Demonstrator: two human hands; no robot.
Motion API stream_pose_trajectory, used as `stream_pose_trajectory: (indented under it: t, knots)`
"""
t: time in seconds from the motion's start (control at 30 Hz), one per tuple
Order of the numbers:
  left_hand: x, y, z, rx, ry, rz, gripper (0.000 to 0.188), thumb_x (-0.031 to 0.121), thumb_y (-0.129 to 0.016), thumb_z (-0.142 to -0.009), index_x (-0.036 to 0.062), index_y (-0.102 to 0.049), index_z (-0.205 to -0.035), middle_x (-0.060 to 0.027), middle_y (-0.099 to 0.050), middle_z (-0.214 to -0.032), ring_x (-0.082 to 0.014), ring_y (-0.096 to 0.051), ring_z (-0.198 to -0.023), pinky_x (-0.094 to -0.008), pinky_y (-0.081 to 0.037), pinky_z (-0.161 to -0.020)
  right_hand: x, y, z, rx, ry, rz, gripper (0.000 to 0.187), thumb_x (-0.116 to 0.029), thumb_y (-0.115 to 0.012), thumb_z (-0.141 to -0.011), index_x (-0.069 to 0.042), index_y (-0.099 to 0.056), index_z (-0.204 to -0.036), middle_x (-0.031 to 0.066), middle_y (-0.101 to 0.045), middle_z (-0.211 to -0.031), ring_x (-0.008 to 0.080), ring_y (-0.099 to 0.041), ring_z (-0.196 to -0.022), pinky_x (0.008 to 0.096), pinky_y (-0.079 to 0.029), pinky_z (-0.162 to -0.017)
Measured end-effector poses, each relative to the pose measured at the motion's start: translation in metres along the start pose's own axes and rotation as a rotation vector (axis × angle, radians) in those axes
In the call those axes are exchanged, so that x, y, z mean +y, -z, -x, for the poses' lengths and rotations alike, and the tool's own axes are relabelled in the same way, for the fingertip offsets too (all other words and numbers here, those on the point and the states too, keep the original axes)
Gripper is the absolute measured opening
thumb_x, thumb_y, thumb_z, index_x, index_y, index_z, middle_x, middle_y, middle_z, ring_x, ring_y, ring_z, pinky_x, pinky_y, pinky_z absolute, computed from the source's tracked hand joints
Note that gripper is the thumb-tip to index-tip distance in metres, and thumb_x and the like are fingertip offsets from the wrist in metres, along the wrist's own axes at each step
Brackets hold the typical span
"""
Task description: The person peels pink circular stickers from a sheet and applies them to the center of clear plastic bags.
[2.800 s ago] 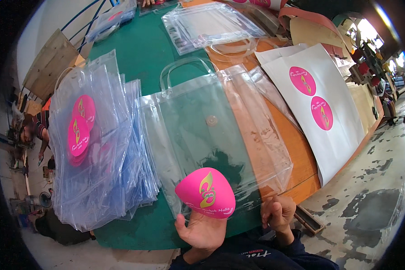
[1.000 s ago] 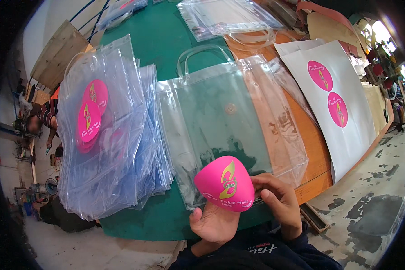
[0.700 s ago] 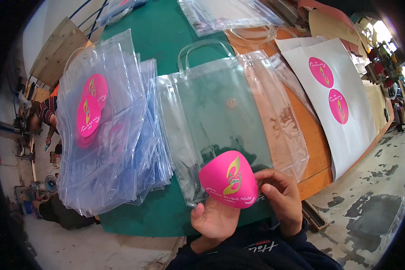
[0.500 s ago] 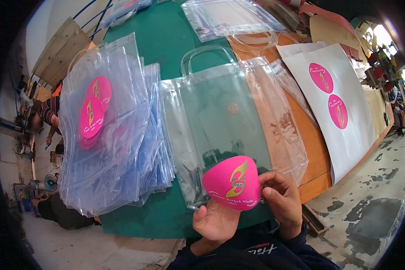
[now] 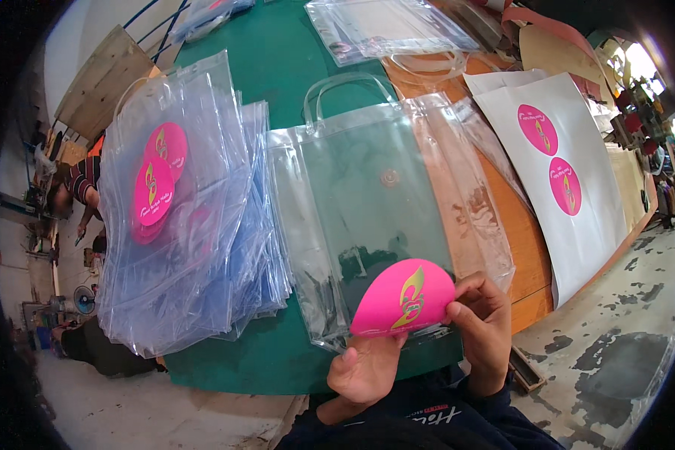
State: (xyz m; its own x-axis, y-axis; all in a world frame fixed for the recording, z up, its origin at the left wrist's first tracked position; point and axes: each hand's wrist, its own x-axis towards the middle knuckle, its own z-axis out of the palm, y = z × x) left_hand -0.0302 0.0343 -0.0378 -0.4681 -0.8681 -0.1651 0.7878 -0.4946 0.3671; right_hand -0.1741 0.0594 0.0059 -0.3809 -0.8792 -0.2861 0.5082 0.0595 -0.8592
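A pink round sticker (image 5: pixel 386 307) with a yellow-green leaf design bends in front of me over the near edge of a clear plastic bag (image 5: pixel 367 202). My right hand (image 5: pixel 487 330) pinches the sticker's right edge between thumb and fingers. Beneath its lower edge is my left hand (image 5: pixel 364 371), palm up with the thumb apart; its other fingers are hidden behind the sticker. The bag lies flat, its clear loop handle (image 5: pixel 345 82) pointing away from me. Several overlapping pink stickers (image 5: pixel 156 187) rest on a stack of clear bags (image 5: pixel 195 292) at the left.
A green mat (image 5: pixel 277 375) covers much of the orange-brown wooden table (image 5: pixel 529 300). White sheets (image 5: pixel 589 165) bearing two pink stickers lie at the right. More clear bags (image 5: pixel 386 30) are at the far side. Another person (image 5: pixel 82 187) is beyond the table at the left.
The sticker has shifted right and curls back more, so its lower part shows less. My right hand has moved slightly right with it; my left hand stays nearly in place.
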Motion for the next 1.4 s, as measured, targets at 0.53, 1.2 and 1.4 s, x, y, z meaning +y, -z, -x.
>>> stream_pose_trajectory:
  t: [0.53,1.2,1.4]
  knots:
    - [0.031,-0.023,-0.005,-0.031,-0.352,-1.015,0.048,0.038,-0.05,-0.078,-0.0052,-0.057,-0.097,-0.0135,-0.031,-0.116,-0.0205,-0.036,-0.093,-0.0317,-0.032,-0.081,-0.016,0.012,-0.001,-0.025,0.106,0.176,0.012,0.005,-0.064,-0.072,0.0,-0.056,-0.08,0.0051,-0.058,-0.077,0.0094,-0.054,-0.069,0.0208,-0.043,-0.062]
    - [0.052,-0.038,-0.018,0.109,-0.678,-1.536,0.018,-0.001,-0.066,-0.065,0.0023,-0.06,-0.082,-0.0098,-0.054,-0.081,-0.0186,-0.052,-0.072,-0.0263,-0.042,-0.064,-0.028,0.001,0.007,0.043,0.247,0.452,0.014,0.001,-0.066,-0.071,0.0,-0.057,-0.082,0.0048,-0.058,-0.076,0.0084,-0.053,-0.067,0.0203,-0.04,-0.062]
    - [0.049,-0.036,-0.017,0.101,-0.694,-1.492,0.016,-0.002,-0.066,-0.066,0.0016,-0.06,-0.081,-0.0088,-0.057,-0.076,-0.0176,-0.056,-0.067,-0.0255,-0.043,-0.06,-0.027,0.004,0.009,0.065,0.294,0.553,0.013,0.002,-0.065,-0.071,0.001,-0.057,-0.082,0.0041,-0.058,-0.073,0.0075,-0.052,-0.064,0.02,-0.04,-0.06]
